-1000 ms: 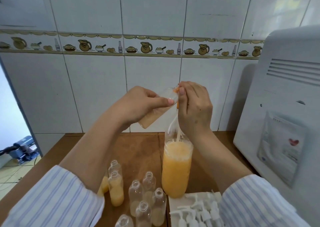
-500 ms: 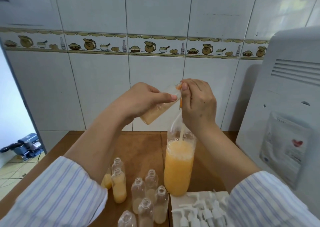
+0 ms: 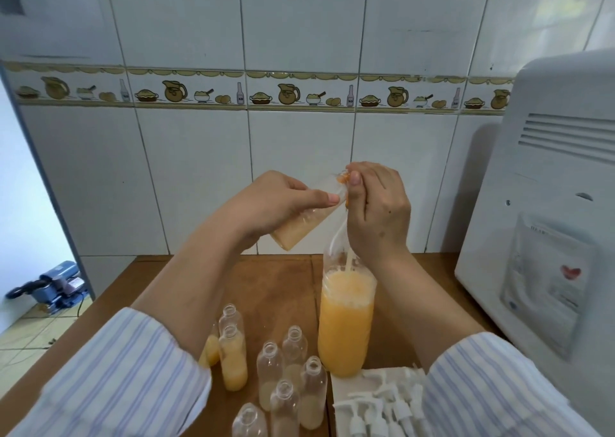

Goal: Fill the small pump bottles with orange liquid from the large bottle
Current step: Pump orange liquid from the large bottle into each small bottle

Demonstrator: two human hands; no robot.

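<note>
The left hand [image 3: 276,203] grips a tilted small bottle [image 3: 304,222], mouth toward the right hand [image 3: 377,210], whose fingers pinch an orange pump top [image 3: 342,179]. The large bottle [image 3: 346,320] stands directly below the right hand.

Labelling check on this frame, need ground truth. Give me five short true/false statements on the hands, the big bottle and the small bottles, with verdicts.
1. The left hand holds a small clear plastic bottle tilted in the air, part full of pale orange liquid. True.
2. The tall clear large bottle of orange liquid lies on its side. False: it stands upright on the brown wooden table.
3. The right hand pinches something at the held bottle's mouth, above the large bottle. True.
4. All the small clear bottles on the table have pumps fitted. False: their necks are open; the white plastic pump heads lie apart on a white sheet.
5. One standing small bottle is mostly full of orange liquid. True.
</note>
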